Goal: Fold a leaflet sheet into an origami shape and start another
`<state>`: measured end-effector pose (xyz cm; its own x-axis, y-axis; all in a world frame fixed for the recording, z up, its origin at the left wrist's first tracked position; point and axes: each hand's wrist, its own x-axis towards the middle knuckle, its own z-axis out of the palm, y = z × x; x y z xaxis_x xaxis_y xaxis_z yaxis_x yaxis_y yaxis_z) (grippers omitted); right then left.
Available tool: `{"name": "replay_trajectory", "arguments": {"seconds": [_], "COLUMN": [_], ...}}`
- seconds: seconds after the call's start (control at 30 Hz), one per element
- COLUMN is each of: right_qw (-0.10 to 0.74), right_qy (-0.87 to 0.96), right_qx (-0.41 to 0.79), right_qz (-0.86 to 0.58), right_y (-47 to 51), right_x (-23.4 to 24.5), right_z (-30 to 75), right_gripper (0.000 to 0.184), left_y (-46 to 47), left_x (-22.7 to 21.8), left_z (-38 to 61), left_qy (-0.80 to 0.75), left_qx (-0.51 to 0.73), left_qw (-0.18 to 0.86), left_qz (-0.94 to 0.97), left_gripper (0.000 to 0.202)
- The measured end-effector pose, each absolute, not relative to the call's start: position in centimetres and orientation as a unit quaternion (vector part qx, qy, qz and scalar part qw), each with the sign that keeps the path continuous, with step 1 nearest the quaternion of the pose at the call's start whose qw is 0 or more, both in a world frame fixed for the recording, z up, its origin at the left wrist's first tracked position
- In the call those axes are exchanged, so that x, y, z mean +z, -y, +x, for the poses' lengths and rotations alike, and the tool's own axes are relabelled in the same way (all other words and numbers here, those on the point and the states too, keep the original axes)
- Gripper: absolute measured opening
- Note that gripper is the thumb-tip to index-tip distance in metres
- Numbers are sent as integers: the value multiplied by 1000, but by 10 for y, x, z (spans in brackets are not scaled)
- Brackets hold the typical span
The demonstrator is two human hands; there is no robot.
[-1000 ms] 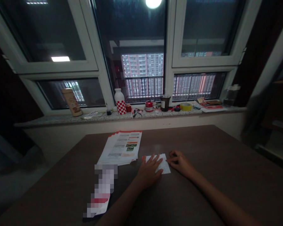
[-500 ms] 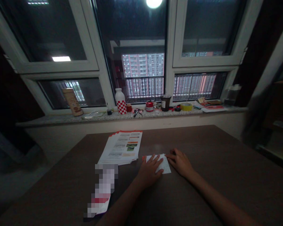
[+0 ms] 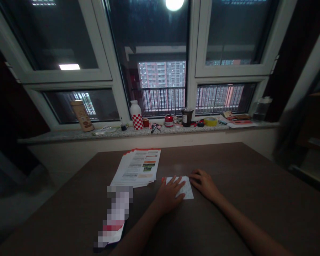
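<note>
Paper (image 3: 187,191) lies under splayed left fingers (image 3: 176,181), unclenched right fingers (image 3: 196,176) touching its right edge.

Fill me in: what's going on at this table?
A person at a dark table by a window has both hands on a small folded printed sheet. The left hand lies flat on it, fingers spread. The right hand touches its right edge; whether it pinches the paper is unclear. A stack of leaflets lies just to the left. A checked bottle and a yellow tape roll stand on the windowsill.
</note>
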<state>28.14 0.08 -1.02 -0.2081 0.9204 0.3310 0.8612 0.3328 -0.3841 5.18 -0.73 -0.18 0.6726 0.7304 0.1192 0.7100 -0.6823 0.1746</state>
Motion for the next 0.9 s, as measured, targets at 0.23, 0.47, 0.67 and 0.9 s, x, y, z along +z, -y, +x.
{"name": "replay_trajectory", "arguments": {"seconds": [0.23,0.47,0.67,0.9], "right_qw": [282,273,258,216], "right_qy": [760,772,792,806], "right_qx": [101,144,187,201], "right_qz": [-576,-555,-520,-513], "right_y": [-6,-5,3,9], "right_x": [-11,-14,-16,-11], "right_z": [283,289,298,303], "right_gripper": [20,29,54,83], "left_y": [12,12,11,12], "left_x": [6,4,2,2], "left_z": [50,52,51,52], "left_qy": [-381,-392,-387,-398], "left_qx": [99,98,103,112], "left_qw": [76,84,77,72], "left_qz": [916,911,913,908], "left_gripper": [52,52,52,52]}}
